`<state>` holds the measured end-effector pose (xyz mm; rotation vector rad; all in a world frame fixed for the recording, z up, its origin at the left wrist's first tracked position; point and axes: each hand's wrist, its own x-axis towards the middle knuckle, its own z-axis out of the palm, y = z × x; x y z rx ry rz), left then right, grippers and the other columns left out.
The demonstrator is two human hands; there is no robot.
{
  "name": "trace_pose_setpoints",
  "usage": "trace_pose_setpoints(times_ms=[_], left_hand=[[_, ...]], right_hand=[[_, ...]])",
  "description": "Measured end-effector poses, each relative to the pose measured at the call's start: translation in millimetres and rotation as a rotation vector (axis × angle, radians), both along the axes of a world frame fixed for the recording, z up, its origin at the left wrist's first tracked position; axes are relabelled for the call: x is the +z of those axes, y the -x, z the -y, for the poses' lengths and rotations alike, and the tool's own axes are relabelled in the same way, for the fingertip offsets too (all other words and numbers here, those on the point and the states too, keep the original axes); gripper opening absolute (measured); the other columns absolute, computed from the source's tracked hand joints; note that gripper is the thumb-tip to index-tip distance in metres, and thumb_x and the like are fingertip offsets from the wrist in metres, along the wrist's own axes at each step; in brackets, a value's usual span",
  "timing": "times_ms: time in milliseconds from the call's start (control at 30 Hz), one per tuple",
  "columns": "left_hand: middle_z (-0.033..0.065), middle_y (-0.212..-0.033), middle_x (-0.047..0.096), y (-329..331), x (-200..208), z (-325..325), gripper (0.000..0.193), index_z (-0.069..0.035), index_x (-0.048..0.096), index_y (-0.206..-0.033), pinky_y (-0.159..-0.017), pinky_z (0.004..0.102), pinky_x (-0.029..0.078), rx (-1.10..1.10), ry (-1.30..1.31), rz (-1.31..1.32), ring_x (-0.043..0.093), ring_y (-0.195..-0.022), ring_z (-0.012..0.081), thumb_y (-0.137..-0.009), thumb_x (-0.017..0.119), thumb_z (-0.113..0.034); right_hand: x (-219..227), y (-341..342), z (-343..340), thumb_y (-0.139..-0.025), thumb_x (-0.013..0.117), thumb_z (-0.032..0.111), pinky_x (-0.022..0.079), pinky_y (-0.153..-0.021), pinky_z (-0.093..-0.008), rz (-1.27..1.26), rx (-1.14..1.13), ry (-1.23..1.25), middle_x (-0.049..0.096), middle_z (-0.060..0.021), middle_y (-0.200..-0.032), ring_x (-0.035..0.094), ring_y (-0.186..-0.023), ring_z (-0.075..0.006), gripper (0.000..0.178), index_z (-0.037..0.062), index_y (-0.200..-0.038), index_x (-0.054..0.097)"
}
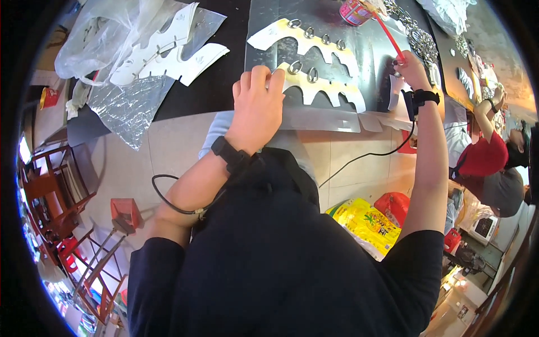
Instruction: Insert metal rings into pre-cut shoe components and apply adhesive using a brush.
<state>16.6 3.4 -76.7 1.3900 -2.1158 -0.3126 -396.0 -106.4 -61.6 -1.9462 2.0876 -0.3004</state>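
My left hand (258, 104) has its fingers bent over the left end of the nearer white scalloped strip (310, 96), which bears a yellowish band and standing metal rings (313, 74). Beyond it lies a similar white strip (275, 35) with a row of rings along its top edge. Both rest on a clear plastic sheet (320, 14) over the dark table. At the right, my right hand (412, 70) is closed round a thin red-handled stick, likely a brush (387, 32). Its far end reaches the rim of a pink can (355, 12); the tip is hard to make out.
Loose metal rings (420, 36) are heaped at the far right. More white strips (202, 63) lie at the left with a plastic bag (92, 48). A black cable (368, 155) hangs from my right wrist. A yellow bag (368, 227) is below; a person in red (487, 154) works at right.
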Motion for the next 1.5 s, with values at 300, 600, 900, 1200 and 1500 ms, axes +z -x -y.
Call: trace_pose_setpoints(times_ms=[300,600,900,1200,1500], left_hand=[[0.0115,-0.107,0.046,3.7,8.0,-6.7,0.037,-0.004,0.053,-0.104,-0.083,0.0411,0.038,-0.048,0.127,-0.009,0.046,-0.101,0.0305,-0.070,0.067,-0.006],[0.0132,-0.112,0.047,41.5,6.8,-14.2,0.048,0.001,0.052,-0.102,-0.095,0.0413,0.036,-0.502,0.033,-0.099,0.043,-0.110,0.0306,-0.064,0.072,-0.019],[0.0114,-0.114,0.047,42.9,7.7,-7.8,0.053,0.002,0.054,-0.103,-0.098,0.0423,0.035,-0.528,-0.046,-0.073,0.042,-0.110,0.0307,-0.062,0.073,-0.026],[0.0111,-0.113,0.046,44.0,11.8,-8.1,0.054,0.001,0.055,-0.104,-0.100,0.0433,0.033,-0.521,-0.078,-0.053,0.040,-0.111,0.0304,-0.062,0.073,-0.028],[0.0111,-0.114,0.045,42.7,12.3,-7.9,0.058,0.001,0.054,-0.107,-0.100,0.0442,0.032,-0.535,-0.101,-0.034,0.040,-0.111,0.0310,-0.061,0.075,-0.028]], right_hand=[[-15.2,36.3,-5.3,-0.074,0.069,0.006,0.044,-0.056,-0.0244,0.199,-0.101,-0.057,0.057,-0.0012,-0.075,0.055,-0.067,-0.0099,0.021,0.0065,-0.092,0.060],[58.1,-105.0,-66.5,-0.085,0.059,0.005,0.047,-0.070,-0.0197,0.886,-0.035,-0.273,0.060,-0.0005,-0.083,0.057,-0.073,-0.0073,0.015,0.0006,-0.100,0.060],[45.0,-179.6,-61.7,-0.083,0.057,0.003,0.046,-0.066,-0.0232,0.579,0.272,-0.234,0.063,-0.0043,-0.078,0.057,-0.071,-0.0086,0.011,-0.0014,-0.093,0.059],[24.3,-187.9,-51.0,-0.079,0.058,0.003,0.046,-0.060,-0.0276,0.516,0.411,-0.103,0.062,-0.0113,-0.072,0.059,-0.064,-0.0186,0.009,0.0006,-0.087,0.060],[22.5,-192.6,-50.1,-0.078,0.058,0.004,0.047,-0.061,-0.0334,0.378,0.427,-0.027,0.061,-0.0130,-0.073,0.060,-0.068,-0.0282,0.005,0.0012,-0.082,0.059]])
